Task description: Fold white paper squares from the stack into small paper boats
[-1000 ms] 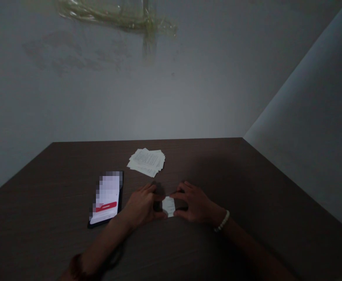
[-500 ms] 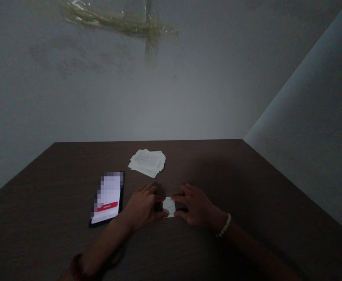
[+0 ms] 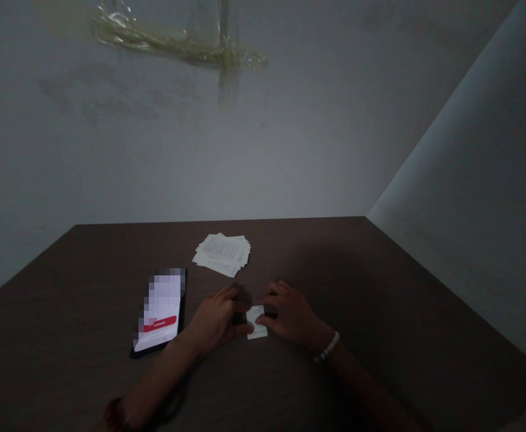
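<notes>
We have a small printed white card (image 3: 258,333) on the near part of the dark wooden table (image 3: 334,384), between our two hands. Our left hand (image 3: 215,319) is at its left side, thumb and forefinger parted, the thumb at the card's left edge. Our right hand (image 3: 292,315) comes in from the right, its thumb and forefinger also parted, the thumb reaching over the card. We cannot tell how firmly either hand presses.

To the left of our left hand we see a phone (image 3: 158,321) lying face up, a red bar on its lit screen and part of it pixelated. Farther off, beyond the card and slightly left, we have a loose, overlapping pile of printed papers (image 3: 223,253). We wear a pale beaded bracelet (image 3: 328,348) on our right wrist.
</notes>
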`<state>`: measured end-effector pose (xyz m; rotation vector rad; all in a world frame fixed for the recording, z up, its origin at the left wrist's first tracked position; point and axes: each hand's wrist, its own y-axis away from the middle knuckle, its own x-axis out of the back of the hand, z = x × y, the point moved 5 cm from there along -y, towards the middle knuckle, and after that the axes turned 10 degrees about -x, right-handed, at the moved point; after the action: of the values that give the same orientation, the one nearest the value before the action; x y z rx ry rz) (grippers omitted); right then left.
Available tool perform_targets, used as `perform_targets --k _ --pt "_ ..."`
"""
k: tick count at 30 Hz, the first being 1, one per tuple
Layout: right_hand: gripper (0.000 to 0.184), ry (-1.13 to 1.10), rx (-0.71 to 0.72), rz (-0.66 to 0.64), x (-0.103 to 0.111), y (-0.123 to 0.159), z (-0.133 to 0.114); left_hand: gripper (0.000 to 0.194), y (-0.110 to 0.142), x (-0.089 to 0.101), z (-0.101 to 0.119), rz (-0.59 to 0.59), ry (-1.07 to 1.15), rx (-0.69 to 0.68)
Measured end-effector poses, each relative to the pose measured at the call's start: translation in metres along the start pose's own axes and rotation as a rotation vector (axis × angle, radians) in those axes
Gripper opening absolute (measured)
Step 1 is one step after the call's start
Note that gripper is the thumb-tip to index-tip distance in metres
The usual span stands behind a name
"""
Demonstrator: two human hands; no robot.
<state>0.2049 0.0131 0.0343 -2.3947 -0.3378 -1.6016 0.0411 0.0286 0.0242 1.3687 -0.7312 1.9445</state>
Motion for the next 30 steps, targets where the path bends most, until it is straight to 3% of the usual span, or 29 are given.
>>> perform_targets --k 9,14,21,30 --pt "0.031 -0.121 -0.068 0.004 -0.009 -0.003 0.004 0.037 -0.003 0.003 -0.005 0.01 0.1 0.045" --pt "0.032 -0.179 -0.08 0.06 -0.008 -0.002 0.005 0.036 -0.002 0.001 -0.004 0.099 0.177 0.017" --pt "0.02 -0.335 -0.098 0.106 -0.009 0.004 0.009 0.008 -0.005 -0.003 0.0 0.188 0.34 -0.085" --pt "0.005 -0.579 -0.155 0.247 -0.005 0.005 0.016 0.022 -0.006 0.018 0.008 0.32 0.556 -0.083"
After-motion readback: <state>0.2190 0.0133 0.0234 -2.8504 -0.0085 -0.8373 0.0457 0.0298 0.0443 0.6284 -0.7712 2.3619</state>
